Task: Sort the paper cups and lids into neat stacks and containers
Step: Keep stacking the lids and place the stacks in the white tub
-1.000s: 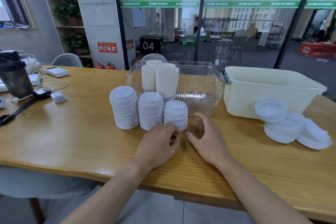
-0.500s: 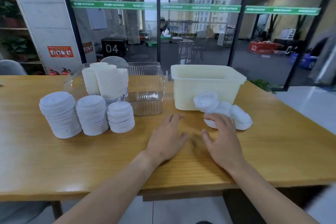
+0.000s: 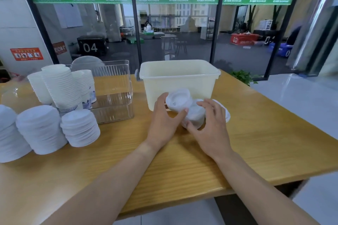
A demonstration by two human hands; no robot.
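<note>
On the table [image 3: 256, 133], near its right end: a loose heap of white lids [image 3: 192, 113] lies just in front of the cream tub [image 3: 179, 82], touching or nearly touching its front wall.
Left hand [image 3: 164, 120]: comes at the heap from its left side; the fingers are curved along the topmost lid [image 3: 180, 99], the thumb reaching across under its near edge. The lid tilts, its top facing the camera.
Left fingers: loosely spread and bent round the lid's rim; how firm the hold is cannot be told.
Right hand [image 3: 212, 126]: lies over the right part of the heap, palm down, the thumb at the heap's near edge.
Right fingers: spread and slightly bent, draped on the lids; whether they pinch any single lid cannot be told.
Lid stacks [image 3: 60, 126]: three upright stacks of white lids stand side by side at the left of the table, touching or nearly so; the leftmost is cut off by the frame edge.
Cups [image 3: 60, 87]: white paper cups nested in tall stacks stand in the left part of the clear bin [image 3: 117, 93], behind the lid stacks.
Clear bin and cream tub: side by side, a small gap between them.
Cream tub inside: only the upper inner walls show; its floor is out of sight.
</note>
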